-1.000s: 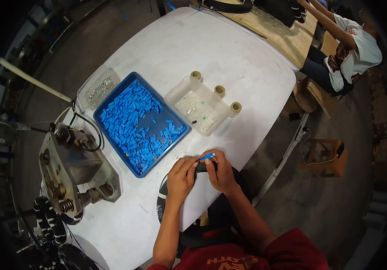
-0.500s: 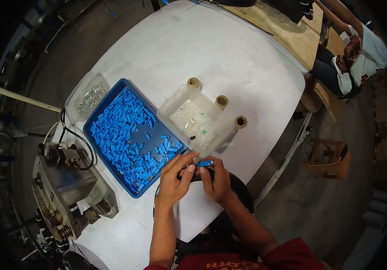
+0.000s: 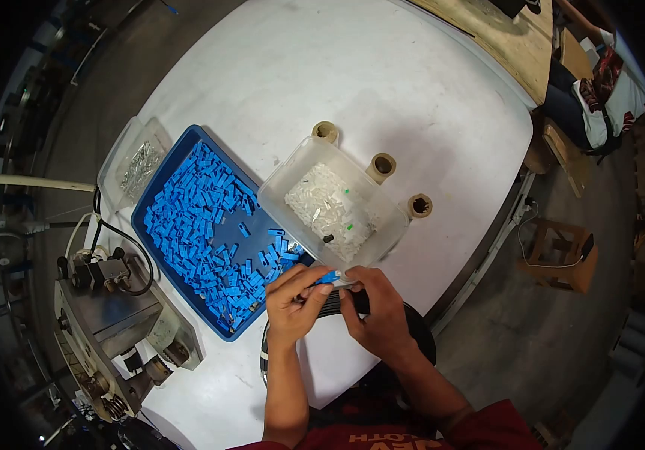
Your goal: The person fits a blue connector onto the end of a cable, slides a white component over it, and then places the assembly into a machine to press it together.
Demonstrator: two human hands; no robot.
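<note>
Blue piece (image 3: 327,278) held up at the fingertips, over the near edge of the counter (image 3: 262,82).

Left hand (image 3: 291,307): thumb and fingers pinch the blue piece. Right hand (image 3: 376,311): fingers bent, thumb and forefinger by the piece's other end; cannot tell whether they grip anything. Black coil (image 3: 417,334) lies under and around both hands. Blue tray (image 3: 251,209), left of the hands, holds many like blue pieces, some loose on its floor. Clear bin (image 3: 387,217), just beyond the hands, holds whitish bits, two green bits and one dark bit. Three rolls stand along its far side: first roll (image 3: 325,133), middle roll (image 3: 381,167), last roll (image 3: 420,206). Clear box (image 3: 118,174) of metal parts sits beside the tray's far left side; machine (image 3: 116,311) at left. A person (image 3: 613,94) is at far right.
</note>
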